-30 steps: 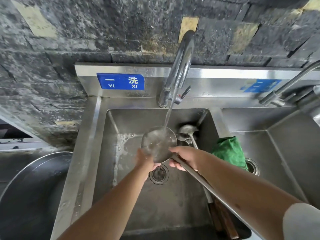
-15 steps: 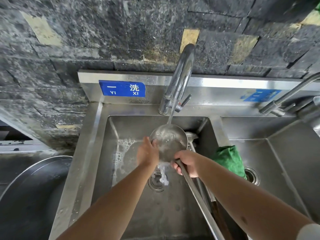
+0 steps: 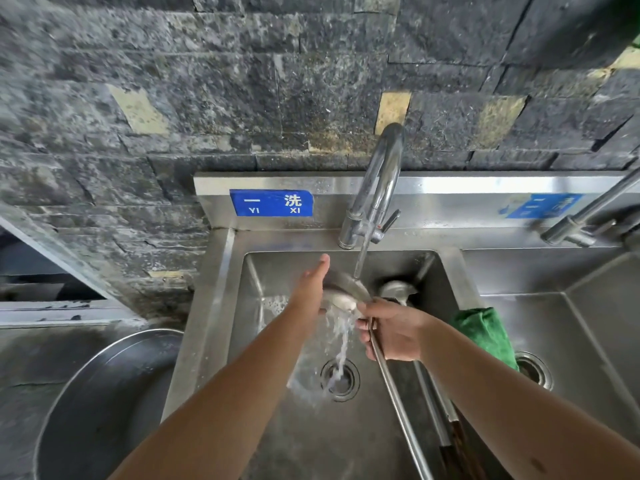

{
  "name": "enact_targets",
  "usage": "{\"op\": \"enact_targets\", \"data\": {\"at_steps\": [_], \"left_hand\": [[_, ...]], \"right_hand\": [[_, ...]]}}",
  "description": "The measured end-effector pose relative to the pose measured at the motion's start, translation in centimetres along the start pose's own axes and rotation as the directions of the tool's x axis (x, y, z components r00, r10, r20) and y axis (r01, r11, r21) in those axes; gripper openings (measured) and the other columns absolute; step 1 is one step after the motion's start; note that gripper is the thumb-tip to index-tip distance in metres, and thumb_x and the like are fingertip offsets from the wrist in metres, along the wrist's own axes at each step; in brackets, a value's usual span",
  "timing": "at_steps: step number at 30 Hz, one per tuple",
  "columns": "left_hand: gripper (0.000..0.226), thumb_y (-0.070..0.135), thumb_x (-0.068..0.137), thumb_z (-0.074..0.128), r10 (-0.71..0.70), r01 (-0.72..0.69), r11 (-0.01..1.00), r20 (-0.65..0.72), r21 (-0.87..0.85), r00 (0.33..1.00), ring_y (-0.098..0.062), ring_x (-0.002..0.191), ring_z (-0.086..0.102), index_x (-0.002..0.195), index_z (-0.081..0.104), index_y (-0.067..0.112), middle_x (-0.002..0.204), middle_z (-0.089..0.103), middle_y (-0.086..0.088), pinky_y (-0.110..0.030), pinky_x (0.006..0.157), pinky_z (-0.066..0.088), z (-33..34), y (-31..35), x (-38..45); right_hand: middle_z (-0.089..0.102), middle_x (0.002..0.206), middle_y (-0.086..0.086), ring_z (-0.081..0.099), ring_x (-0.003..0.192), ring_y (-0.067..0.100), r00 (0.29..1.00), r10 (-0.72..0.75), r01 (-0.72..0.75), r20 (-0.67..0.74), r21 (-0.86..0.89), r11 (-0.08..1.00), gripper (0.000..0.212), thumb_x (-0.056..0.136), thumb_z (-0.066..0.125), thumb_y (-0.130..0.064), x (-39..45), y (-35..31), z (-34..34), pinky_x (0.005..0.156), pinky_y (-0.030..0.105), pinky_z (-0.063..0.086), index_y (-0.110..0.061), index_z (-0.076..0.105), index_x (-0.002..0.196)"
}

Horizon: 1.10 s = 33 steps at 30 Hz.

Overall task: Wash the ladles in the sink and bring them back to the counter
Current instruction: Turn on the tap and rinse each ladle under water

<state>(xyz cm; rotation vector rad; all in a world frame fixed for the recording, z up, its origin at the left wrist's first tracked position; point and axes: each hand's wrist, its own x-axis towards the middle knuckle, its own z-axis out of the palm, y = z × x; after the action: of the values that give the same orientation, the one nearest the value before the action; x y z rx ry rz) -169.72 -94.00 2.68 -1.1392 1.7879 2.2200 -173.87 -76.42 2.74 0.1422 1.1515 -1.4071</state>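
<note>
A steel ladle (image 3: 346,289) is held over the left sink basin (image 3: 263,271) under the running faucet (image 3: 381,181), its bowl tipped so water pours down toward the drain (image 3: 341,379). My right hand (image 3: 391,332) grips its long metal handle just below the bowl. My left hand (image 3: 311,285) has straight fingers pressed against the bowl's left side. A second ladle (image 3: 398,289) leans in the basin's back right corner, its wooden-ended handle running down past my right forearm.
A green cloth (image 3: 485,334) hangs over the divider between the two basins. The right basin (image 3: 588,341) has its own drain and faucet (image 3: 588,216). A large steel bowl (image 3: 104,403) sits on the counter at the left. A dark stone wall stands behind.
The ladle bowl has tipped from facing up to its side, spilling water toward the drain. My left hand moved up along the bowl's left side with fingers straightened. The camera view shifted upward.
</note>
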Motion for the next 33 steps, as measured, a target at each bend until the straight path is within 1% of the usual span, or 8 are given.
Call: {"op": "enact_targets", "data": {"at_steps": [5, 7, 9, 13, 19, 21, 26, 33], "left_hand": [[0.009, 0.028, 0.092, 0.065, -0.005, 0.028, 0.958, 0.080, -0.286, 0.997, -0.017, 0.073, 0.059, 0.087, 0.062, 0.021, 0.085, 0.065, -0.003, -0.029, 0.063, 0.042, -0.4, 0.2, -0.1], [0.006, 0.027, 0.095, 0.061, 0.099, -0.089, 0.985, 0.060, -0.149, 0.993, -0.015, 0.079, 0.060, 0.096, 0.063, 0.022, 0.097, 0.065, -0.005, -0.026, 0.062, 0.045, -0.5, 0.3, -0.2], [0.040, 0.038, 0.092, 0.064, 0.232, -0.247, 0.956, 0.107, 0.159, 0.967, -0.016, 0.105, 0.059, 0.127, 0.057, 0.021, 0.127, 0.057, -0.007, -0.028, 0.083, 0.050, -0.6, 0.3, -0.4], [0.067, 0.064, 0.087, 0.048, 0.444, -0.411, 0.556, 0.161, 0.723, 0.882, -0.025, 0.132, 0.042, 0.146, 0.037, 0.035, 0.144, 0.041, -0.003, -0.043, 0.108, 0.039, -0.1, 0.1, -1.0], [0.045, 0.059, 0.087, 0.038, 0.724, -0.485, -0.037, 0.358, 0.874, 0.589, -0.026, 0.122, 0.051, 0.124, 0.054, 0.037, 0.135, 0.055, 0.005, -0.044, 0.094, 0.048, 1.1, 1.4, -1.6], [0.051, 0.064, 0.087, 0.032, 0.633, -0.492, 0.079, 0.338, 0.867, 0.697, -0.023, 0.123, 0.050, 0.127, 0.051, 0.039, 0.137, 0.053, 0.009, -0.045, 0.096, 0.047, 1.4, 2.0, -1.2], [0.044, 0.060, 0.091, 0.042, 0.259, -0.241, 0.768, 0.056, 0.594, 0.964, -0.025, 0.101, 0.065, 0.110, 0.067, 0.029, 0.114, 0.070, -0.002, -0.033, 0.087, 0.051, 2.0, 3.6, -0.2], [0.051, 0.057, 0.090, 0.049, 0.325, -0.377, 0.759, 0.193, 0.531, 0.926, -0.013, 0.110, 0.056, 0.134, 0.048, 0.031, 0.123, 0.056, 0.011, -0.036, 0.095, 0.048, 2.5, 1.3, -3.0]], "right_hand": [[0.066, 0.082, 0.010, 0.056, 0.052, 0.017, 0.981, -0.062, 0.098, -0.182, 0.198, 0.975, 0.037, 0.089, 0.059, -0.048, 0.0, -0.1, 1.8, 0.052, 0.026, 0.045, -0.014, 0.058, 0.103], [0.065, 0.070, 0.006, 0.055, 0.046, 0.015, 0.963, -0.060, 0.114, -0.263, 0.195, 0.974, 0.032, 0.084, 0.062, -0.049, 0.3, -0.4, 2.6, 0.049, 0.022, 0.042, -0.017, 0.060, 0.091], [0.062, 0.062, 0.002, 0.054, 0.043, 0.012, 0.942, -0.067, 0.131, -0.329, 0.176, 0.976, 0.031, 0.084, 0.062, -0.051, 0.5, -0.7, 3.3, 0.045, 0.019, 0.040, -0.020, 0.059, 0.084], [0.067, 0.064, 0.003, 0.061, 0.050, 0.014, 0.840, -0.136, 0.209, -0.525, 0.081, 0.975, 0.038, 0.083, 0.068, -0.054, 1.0, -1.3, 4.5, 0.043, 0.019, 0.043, -0.016, 0.063, 0.090], [0.060, 0.055, 0.006, 0.055, 0.040, 0.016, 0.873, -0.282, 0.346, -0.399, 0.099, 0.933, 0.047, 0.099, 0.042, -0.052, 0.1, -1.8, 5.4, 0.036, 0.020, 0.038, -0.012, 0.065, 0.092], [0.057, 0.059, 0.009, 0.053, 0.042, 0.018, 0.882, -0.329, 0.358, -0.336, 0.026, 0.933, 0.041, 0.102, 0.039, -0.044, -0.3, -1.7, 5.3, 0.037, 0.023, 0.039, -0.009, 0.060, 0.107], [0.061, 0.085, 0.009, 0.055, 0.059, 0.017, 0.912, -0.373, 0.348, -0.172, -0.161, 0.924, 0.012, 0.100, 0.047, -0.016, -0.7, -1.1, 5.5, 0.039, 0.023, 0.040, -0.013, 0.048, 0.111], [0.059, 0.072, 0.008, 0.050, 0.047, 0.010, 0.867, -0.398, 0.182, -0.299, -0.553, 0.813, 0.018, 0.096, 0.043, 0.000, -0.8, -1.2, 6.5, 0.038, 0.023, 0.041, -0.005, 0.057, 0.107]]}}
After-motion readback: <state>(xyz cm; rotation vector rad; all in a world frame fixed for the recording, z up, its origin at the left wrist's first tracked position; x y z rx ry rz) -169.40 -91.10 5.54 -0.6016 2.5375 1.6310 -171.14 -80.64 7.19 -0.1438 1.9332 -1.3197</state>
